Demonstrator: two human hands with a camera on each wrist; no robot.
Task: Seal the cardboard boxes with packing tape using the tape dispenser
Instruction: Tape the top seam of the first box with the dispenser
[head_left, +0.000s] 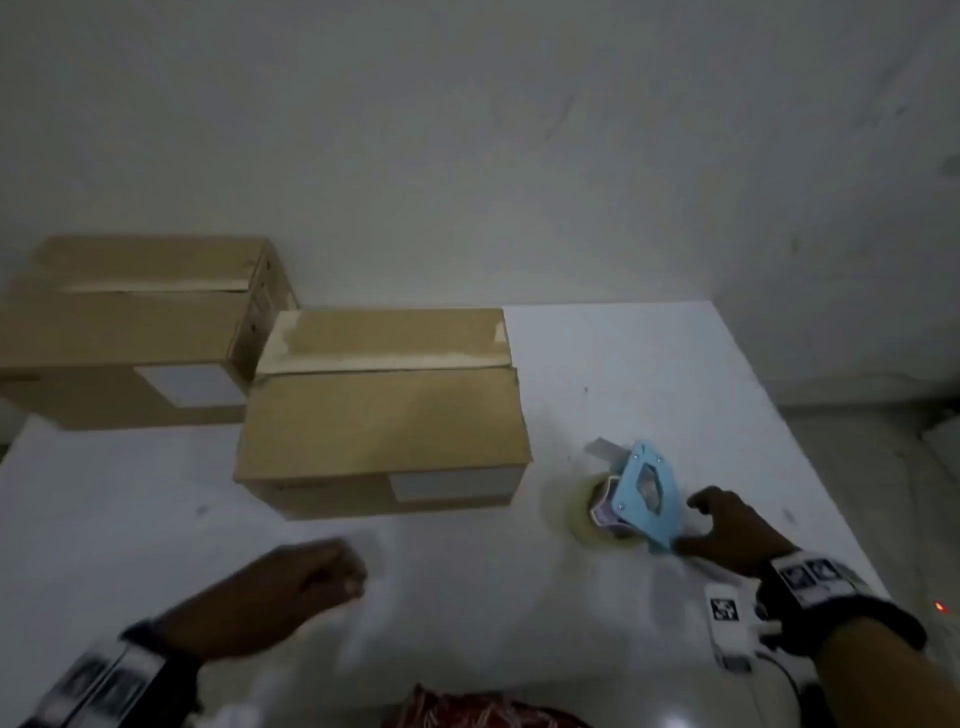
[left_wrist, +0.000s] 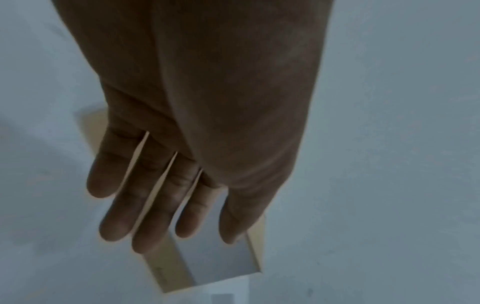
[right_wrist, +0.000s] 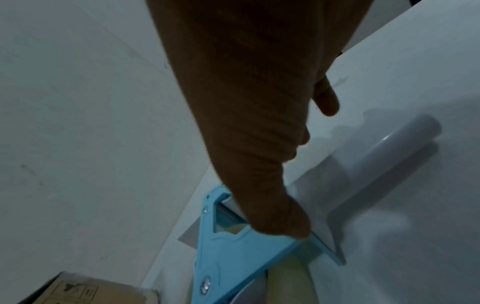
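My right hand (head_left: 732, 530) is lying on the white table (head_left: 675, 364) near its right edge, just beside the blue tape dispenser (head_left: 647, 493). In the right wrist view my thumb (right_wrist: 283, 222) is touching the blue frame of the dispenser (right_wrist: 233, 253), and the other fingers (right_wrist: 326, 98) are staying spread and loose above the table; they are not closing around the tool. The dispenser is lying on its side, with the roll of clear tape (head_left: 587, 512) against the table and a short end of tape (head_left: 602, 448) sticking out toward the far edge.

My left hand (head_left: 291, 582) is hovering over the near part of the table, left of the middle. It is blurred in the head view, but the left wrist view is showing the fingers (left_wrist: 145, 197) straight, a little apart, and holding nothing.

The nearer cardboard box (head_left: 384, 415) is standing in the middle of the table, its top flaps down, with a white label (head_left: 452, 486) on the side facing me. A second cardboard box (head_left: 135, 327) is standing behind it, near the far left corner, also with a white label (head_left: 189, 384). The two boxes are just beside each other; I cannot tell if they are touching.
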